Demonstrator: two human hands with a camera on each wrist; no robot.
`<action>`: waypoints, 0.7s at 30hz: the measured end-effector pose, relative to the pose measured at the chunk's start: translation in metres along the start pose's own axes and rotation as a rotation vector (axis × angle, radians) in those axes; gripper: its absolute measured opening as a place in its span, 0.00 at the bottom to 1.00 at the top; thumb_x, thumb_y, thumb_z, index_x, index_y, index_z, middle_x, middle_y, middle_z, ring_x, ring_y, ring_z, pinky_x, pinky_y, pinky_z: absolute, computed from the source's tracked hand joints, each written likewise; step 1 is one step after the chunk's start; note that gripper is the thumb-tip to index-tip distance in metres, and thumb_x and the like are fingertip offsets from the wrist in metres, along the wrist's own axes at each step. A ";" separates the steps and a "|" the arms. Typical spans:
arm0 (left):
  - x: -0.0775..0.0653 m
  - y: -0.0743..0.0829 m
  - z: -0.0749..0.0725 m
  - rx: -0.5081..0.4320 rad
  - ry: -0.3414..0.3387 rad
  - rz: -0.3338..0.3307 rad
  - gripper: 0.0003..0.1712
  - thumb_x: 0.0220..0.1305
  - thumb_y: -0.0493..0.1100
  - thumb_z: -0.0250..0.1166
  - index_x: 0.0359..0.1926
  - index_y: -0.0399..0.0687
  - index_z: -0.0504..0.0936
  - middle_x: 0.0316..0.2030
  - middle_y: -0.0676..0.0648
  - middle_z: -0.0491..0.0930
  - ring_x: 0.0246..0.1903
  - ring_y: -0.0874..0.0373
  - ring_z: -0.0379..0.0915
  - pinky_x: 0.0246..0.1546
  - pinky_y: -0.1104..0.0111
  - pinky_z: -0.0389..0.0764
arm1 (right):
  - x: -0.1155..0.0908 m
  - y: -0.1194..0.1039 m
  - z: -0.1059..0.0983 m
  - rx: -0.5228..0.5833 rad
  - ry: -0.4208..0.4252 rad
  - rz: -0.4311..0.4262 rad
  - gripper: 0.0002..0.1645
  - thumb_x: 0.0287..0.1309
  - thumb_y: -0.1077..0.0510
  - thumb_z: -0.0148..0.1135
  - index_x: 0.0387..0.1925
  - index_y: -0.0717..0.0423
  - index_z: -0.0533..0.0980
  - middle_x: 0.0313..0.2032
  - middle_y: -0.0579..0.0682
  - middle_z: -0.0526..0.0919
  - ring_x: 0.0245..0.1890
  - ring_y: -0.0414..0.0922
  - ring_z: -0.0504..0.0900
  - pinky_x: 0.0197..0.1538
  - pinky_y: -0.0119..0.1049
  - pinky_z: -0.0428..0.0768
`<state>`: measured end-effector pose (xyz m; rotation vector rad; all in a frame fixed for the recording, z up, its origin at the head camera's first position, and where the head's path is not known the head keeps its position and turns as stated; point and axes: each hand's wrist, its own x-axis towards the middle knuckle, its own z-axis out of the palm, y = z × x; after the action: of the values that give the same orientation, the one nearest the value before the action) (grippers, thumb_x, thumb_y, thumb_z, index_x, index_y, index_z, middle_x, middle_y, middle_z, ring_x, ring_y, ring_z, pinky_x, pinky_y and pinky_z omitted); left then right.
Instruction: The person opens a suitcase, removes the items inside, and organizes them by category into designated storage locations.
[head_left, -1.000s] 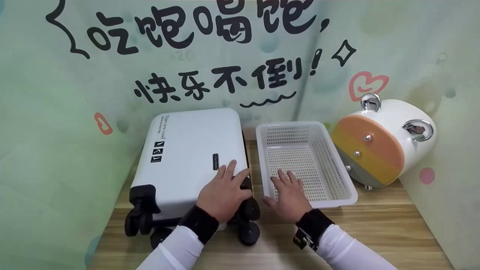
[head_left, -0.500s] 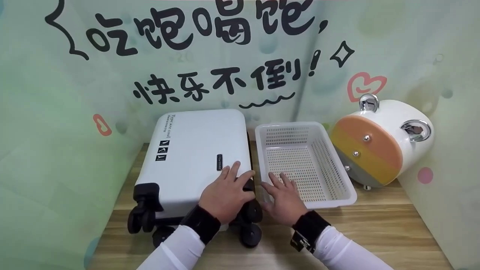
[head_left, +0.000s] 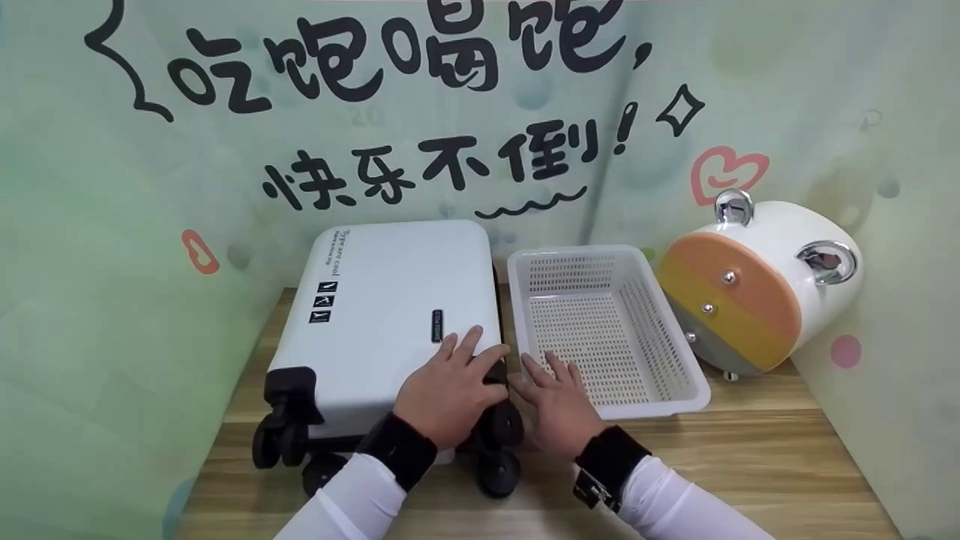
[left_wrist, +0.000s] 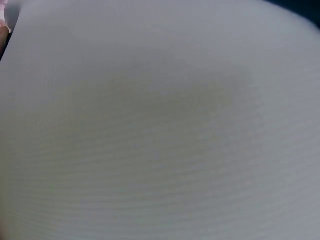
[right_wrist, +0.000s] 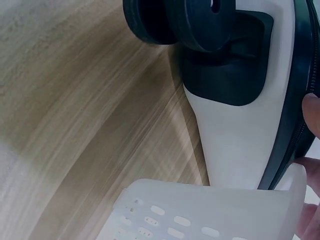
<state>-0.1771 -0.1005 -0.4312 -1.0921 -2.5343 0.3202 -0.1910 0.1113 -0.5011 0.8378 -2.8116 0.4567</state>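
A white hard-shell suitcase [head_left: 390, 300] lies flat on the left, its black wheels [head_left: 500, 474] toward me. My left hand [head_left: 446, 394] rests on its near right corner, fingers spread, thumb at the side edge. A pale, blurred surface fills the left wrist view. My right hand [head_left: 559, 412] is between the suitcase and a white perforated plastic basket [head_left: 652, 412]. In the right wrist view, the right thumb [right_wrist: 312, 112] is right at the suitcase's black zipper [right_wrist: 300, 127]; other fingers of that hand are beside the basket's rim [right_wrist: 297, 192].
Right of the basket sits a rounded white object [head_left: 825, 225] with a face in orange, yellow and grey bands, chrome loops and small metal knobs. The wooden tabletop [head_left: 712, 480] meets a printed green backdrop [head_left: 112, 262] behind and at both sides.
My right hand has moved left, from over the basket to its near left corner by the suitcase. The suitcase has shifted slightly right under my left hand.
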 end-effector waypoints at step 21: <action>-0.010 -0.011 -0.017 -0.070 0.138 0.007 0.20 0.44 0.41 0.74 0.42 0.63 0.85 0.66 0.47 0.67 0.67 0.39 0.58 0.63 0.49 0.64 | -0.008 -0.015 0.012 -0.164 0.003 -0.074 0.44 0.54 0.33 0.63 0.66 0.53 0.72 0.69 0.56 0.66 0.70 0.63 0.56 0.67 0.66 0.50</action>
<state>-0.1711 -0.1137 -0.4146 -1.1090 -2.4362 0.1534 -0.1772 0.0997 -0.5105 0.9007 -2.7584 0.2128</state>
